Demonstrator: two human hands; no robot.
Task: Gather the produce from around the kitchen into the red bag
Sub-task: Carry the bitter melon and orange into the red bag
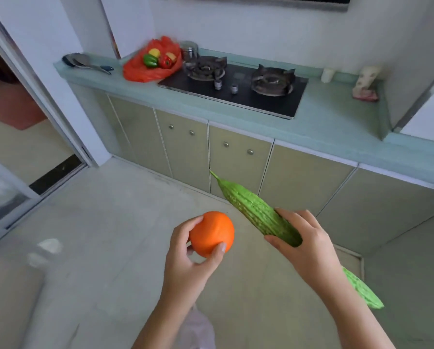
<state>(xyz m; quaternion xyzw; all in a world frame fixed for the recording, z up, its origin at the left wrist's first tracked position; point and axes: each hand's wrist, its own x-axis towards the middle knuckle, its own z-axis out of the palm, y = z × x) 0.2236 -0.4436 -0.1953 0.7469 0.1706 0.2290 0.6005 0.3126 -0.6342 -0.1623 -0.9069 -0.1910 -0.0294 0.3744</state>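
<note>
My left hand [188,258] grips an orange [212,233] with thumb and fingers curled round it, held over the floor. My right hand [304,245] grips a long bumpy green bitter gourd [251,207] around its middle; its pointed tip aims up-left and its other end [362,288] sticks out behind my wrist. The red bag [142,70] lies open on the far left of the teal counter [324,117], well ahead of both hands. Inside it I see a green pepper [150,60], a red pepper [166,62] and yellow produce [154,52].
A two-burner gas hob [238,86] sits right of the bag, a glass jar [189,50] behind it. Spoons [85,62] lie left of the bag. Cabinet doors [238,157] run below the counter. A doorway [22,117] opens at left. A clear plastic bag [198,328] hangs below my arms.
</note>
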